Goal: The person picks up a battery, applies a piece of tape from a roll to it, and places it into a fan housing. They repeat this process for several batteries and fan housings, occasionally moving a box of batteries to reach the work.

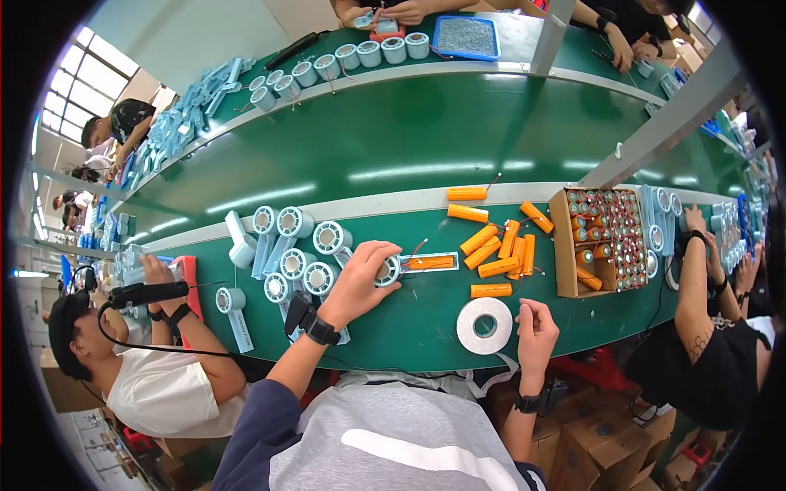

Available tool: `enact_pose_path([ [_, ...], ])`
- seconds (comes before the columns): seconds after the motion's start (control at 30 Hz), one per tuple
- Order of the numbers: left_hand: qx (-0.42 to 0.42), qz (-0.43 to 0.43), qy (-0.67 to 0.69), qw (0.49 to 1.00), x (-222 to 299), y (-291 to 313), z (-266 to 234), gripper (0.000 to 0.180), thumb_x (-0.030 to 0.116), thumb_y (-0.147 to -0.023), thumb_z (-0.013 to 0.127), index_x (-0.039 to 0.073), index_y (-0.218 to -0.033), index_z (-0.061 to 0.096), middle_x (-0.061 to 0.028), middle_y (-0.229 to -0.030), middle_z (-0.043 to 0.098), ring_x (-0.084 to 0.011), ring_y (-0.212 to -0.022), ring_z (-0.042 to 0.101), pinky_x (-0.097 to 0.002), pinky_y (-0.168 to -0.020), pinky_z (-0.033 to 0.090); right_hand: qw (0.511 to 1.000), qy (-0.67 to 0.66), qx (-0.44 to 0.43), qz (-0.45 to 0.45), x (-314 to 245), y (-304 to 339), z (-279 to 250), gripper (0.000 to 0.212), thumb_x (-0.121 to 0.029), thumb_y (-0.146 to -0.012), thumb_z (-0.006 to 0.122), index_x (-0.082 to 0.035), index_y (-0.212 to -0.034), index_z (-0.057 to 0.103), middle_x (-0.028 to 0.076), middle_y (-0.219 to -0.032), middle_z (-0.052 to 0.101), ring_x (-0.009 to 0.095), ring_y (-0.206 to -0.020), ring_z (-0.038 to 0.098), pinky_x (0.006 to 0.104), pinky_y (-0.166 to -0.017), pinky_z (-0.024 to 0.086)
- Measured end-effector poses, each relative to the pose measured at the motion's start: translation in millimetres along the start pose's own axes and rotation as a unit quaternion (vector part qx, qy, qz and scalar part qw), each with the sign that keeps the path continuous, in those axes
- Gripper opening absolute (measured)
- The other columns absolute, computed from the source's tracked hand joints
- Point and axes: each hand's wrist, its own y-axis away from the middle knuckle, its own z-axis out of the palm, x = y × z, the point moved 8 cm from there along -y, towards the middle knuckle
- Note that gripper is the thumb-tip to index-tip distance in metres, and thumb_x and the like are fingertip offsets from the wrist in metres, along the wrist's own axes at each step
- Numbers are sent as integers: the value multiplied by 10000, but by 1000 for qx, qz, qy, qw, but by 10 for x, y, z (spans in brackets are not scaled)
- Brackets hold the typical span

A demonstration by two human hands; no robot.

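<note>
My left hand (364,278) is closed around the round head of a light-blue handheld fan (388,270) lying on the green bench. Its handle points right with its inside showing, and an orange battery (431,263) with thin wires lies in that handle. My right hand (536,337) hovers by the bench's near edge, fingers curled in; anything between the fingertips is too small to make out. Just left of it a roll of white tape (467,326) lies flat, a loose strip trailing over the edge. Beyond the roll are several loose orange batteries (498,268).
Several more light-blue fans (293,263) cluster left of my left hand. A cardboard box (575,282) packed with batteries stands at right. Across the green belt (393,131) run fan heads and a blue tray (466,38). Co-workers sit on both sides and opposite. A metal post (647,123) slants at right.
</note>
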Motion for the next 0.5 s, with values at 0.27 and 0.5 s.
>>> enact_pose_path([
  [0.27,-26,-53,56,997,-111,106,37,634,-2,-699,822,66,-1276,570,-112,-1307,556,-265,-1037,590,-349,-874,500,999,23,-6,-24,16,137,53,136,-74,-961,628,23,-1044,676,42,-776,644,74,-656,572,236,-585,453],
  [0.5,13,70,-68,995,797,-14,-149,638,8,-724,792,46,-1315,556,-149,-1363,544,-378,-1264,514,-404,-1030,439,989,12,69,-130,-796,494,-257,168,-2,-928,606,26,-1085,658,130,-936,678,198,-779,650,308,-691,514],
])
